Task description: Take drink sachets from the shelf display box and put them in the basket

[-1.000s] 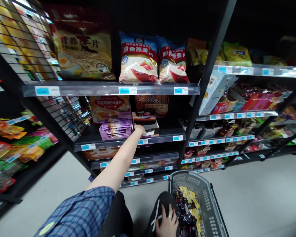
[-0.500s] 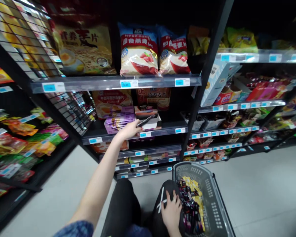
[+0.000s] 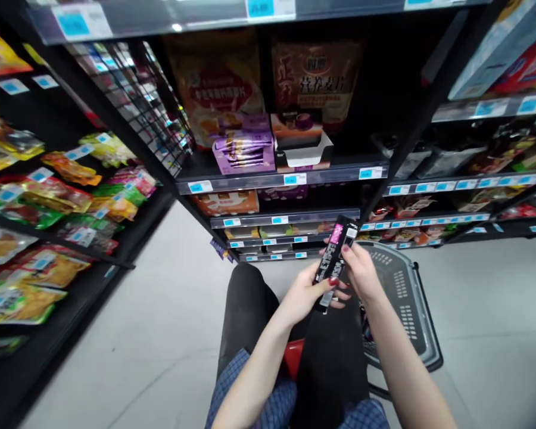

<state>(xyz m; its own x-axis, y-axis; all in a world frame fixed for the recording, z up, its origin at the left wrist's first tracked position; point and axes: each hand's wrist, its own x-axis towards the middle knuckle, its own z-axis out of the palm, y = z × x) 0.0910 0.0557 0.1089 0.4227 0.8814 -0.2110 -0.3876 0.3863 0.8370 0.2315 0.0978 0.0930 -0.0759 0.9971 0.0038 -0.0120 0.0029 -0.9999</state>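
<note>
Above my knees, both hands hold slim black packets (image 3: 329, 260) with pink and white print. They stand tilted and partly overlap, so I cannot tell how many there are. My left hand (image 3: 304, 293) grips the lower part with its thumb across the front. My right hand (image 3: 361, 269) pinches the upper right side between thumb and fingers. Ahead on the shelf stand a purple box (image 3: 245, 152) of wrapped sticks and a dark carton (image 3: 301, 146) with a white cut-out front, which looks empty.
A grey shopping basket (image 3: 422, 298) stands on the floor by my right leg, its contents mostly hidden by my arm. Large cereal bags (image 3: 319, 83) fill the back of the shelf. Bagged snacks (image 3: 22, 298) hang on a rack at left. A shelf edge (image 3: 161, 21) crosses the top.
My left hand has come back from the shelf with the black packets. My right hand has left my knee and now holds them too. The view has tipped down and moved closer.
</note>
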